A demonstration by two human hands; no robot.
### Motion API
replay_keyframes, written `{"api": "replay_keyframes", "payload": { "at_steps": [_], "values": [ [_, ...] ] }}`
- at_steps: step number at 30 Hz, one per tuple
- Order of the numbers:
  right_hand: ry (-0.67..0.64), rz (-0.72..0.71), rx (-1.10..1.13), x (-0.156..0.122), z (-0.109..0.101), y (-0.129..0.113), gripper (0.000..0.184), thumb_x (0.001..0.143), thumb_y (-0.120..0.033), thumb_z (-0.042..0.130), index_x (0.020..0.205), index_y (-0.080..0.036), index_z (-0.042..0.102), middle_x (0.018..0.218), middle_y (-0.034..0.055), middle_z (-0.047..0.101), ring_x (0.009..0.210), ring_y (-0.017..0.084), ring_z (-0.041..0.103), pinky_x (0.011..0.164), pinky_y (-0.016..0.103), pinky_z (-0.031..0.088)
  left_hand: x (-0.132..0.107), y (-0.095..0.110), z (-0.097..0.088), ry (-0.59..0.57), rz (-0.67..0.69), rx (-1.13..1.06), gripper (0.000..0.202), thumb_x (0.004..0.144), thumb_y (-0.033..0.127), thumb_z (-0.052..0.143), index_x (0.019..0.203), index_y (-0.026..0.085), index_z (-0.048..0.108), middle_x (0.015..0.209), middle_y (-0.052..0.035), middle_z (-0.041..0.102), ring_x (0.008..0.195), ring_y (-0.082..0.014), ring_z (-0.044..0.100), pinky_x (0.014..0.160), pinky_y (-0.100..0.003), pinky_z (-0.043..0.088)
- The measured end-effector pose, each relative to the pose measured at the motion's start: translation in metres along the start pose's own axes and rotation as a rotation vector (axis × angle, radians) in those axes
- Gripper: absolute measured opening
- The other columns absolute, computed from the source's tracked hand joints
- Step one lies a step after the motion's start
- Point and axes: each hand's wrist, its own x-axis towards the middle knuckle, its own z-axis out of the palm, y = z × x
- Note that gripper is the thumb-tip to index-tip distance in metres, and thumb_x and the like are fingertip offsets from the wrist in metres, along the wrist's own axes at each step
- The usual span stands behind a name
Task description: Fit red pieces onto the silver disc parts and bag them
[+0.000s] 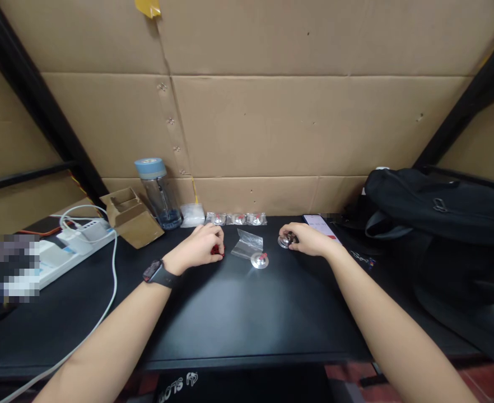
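Note:
My left hand [200,244], with a dark watch on its wrist, rests on the table at left. Its fingers curl down over small red pieces [215,249], mostly covered by the fingers. Over to the right, my right hand [304,237] grips clear suction cups [285,242], apparently stacked; the fingers hide part of them. Between the hands lies a single clear suction cup [259,261] with a red piece on it. Just behind it is an opened clear plastic bag [247,245]. Three wrapped suction cups [239,219] sit in a row by the cardboard wall.
A water bottle [163,196], an opened cardboard box [135,224] and a white power strip [68,249] with a trailing cable stand at left. At right are a phone [320,226] and a black backpack [436,218]. A small white packet [192,215] leans near the bottle.

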Motion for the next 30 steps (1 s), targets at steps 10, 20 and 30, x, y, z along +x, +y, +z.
{"api": "replay_keyframes", "payload": {
  "at_steps": [10, 20, 30],
  "values": [
    [0.236, -0.107, 0.249, -0.003, -0.005, -0.036, 0.047, 0.079, -0.015, 0.074, 0.124, -0.024, 0.063, 0.119, 0.0083, 0.067, 0.1, 0.022, 0.065, 0.087, 0.037, 0.055, 0.001, 0.018, -0.006, 0.165, -0.008, -0.054, 0.014, 0.098, 0.023, 0.053, 0.088, 0.021, 0.063, 0.089, -0.0022, 0.068, 0.091, -0.0206, 0.06, 0.088, -0.036, 0.039],
    [0.423, -0.285, 0.504, -0.003, 0.019, -0.099, 0.05, 0.084, -0.028, 0.077, 0.132, -0.029, 0.062, 0.126, 0.0087, 0.06, 0.102, 0.023, 0.067, 0.082, 0.038, 0.062, 0.009, 0.058, -0.011, 0.468, -0.1, -0.5, 0.016, 0.094, 0.035, 0.067, 0.103, 0.024, 0.073, 0.098, -0.0019, 0.078, 0.091, -0.0191, 0.072, 0.086, -0.031, 0.052],
    [0.46, -0.299, 0.595, -0.002, 0.036, -0.115, 0.049, 0.085, -0.03, 0.078, 0.131, -0.029, 0.062, 0.124, 0.0096, 0.061, 0.107, 0.024, 0.066, 0.08, 0.038, 0.064, 0.013, 0.078, 0.003, 0.551, -0.1, -0.544, 0.011, 0.094, 0.028, 0.064, 0.089, 0.023, 0.073, 0.115, -0.0056, 0.069, 0.111, -0.0223, 0.065, 0.101, -0.039, 0.049]
  ]
}}
